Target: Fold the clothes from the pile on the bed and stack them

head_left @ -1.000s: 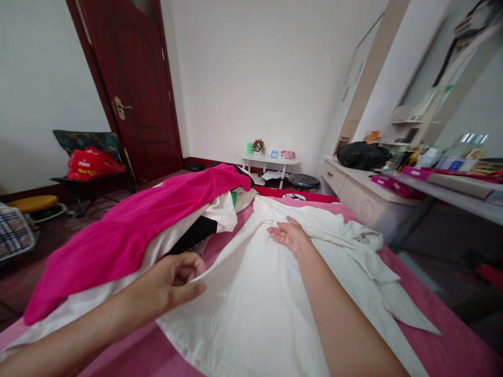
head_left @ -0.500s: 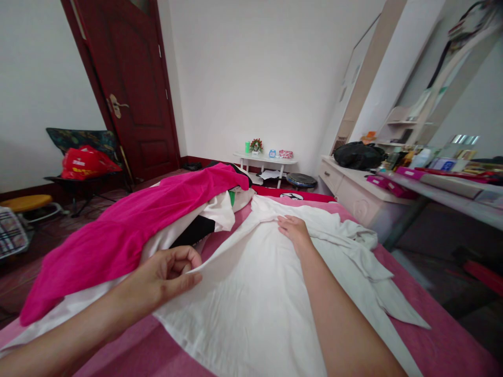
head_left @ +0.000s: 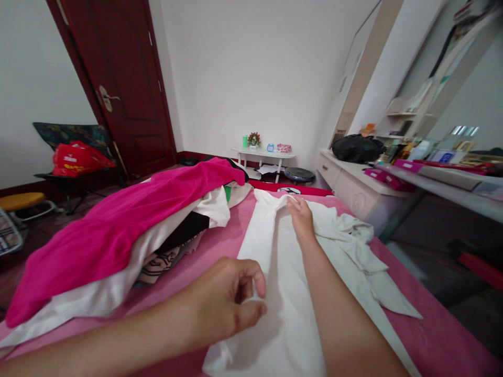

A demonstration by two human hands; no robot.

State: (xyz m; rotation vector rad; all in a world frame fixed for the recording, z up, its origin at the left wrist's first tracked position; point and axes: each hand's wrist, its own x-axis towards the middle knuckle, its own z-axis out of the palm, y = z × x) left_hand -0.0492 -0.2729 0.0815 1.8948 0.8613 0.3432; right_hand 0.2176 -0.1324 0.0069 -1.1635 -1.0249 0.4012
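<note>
White garment [head_left: 288, 272] is spread across the pink-covered bed [head_left: 440, 340], its left side raised in a lengthwise fold. By the left hand [head_left: 231, 298], curled low over the near part of the bed, the edge of the fold is pinched between thumb and bent forefinger. By the right hand [head_left: 302, 214], farther up the bed, the far end of the cloth is gripped in closed fingers.

Along the left side of the bed, clothes are heaped, topped by a magenta garment [head_left: 118, 230]. Beyond the left edge of the bed, a red plastic bag [head_left: 80, 158] is set on a dark folding chair [head_left: 70, 133]; it is bulged out, but its contents cannot be seen.

Past the far end of the bed, a green cup [head_left: 244, 141] is placed on a small white table [head_left: 262, 154], with its inside hidden. Beside it, red-flecked flowers [head_left: 254, 138] are held in a white pot [head_left: 253, 147].

Right of the bed, a black bag [head_left: 357, 149] is rested on a white cabinet [head_left: 349, 186]; what it contains cannot be told.
</note>
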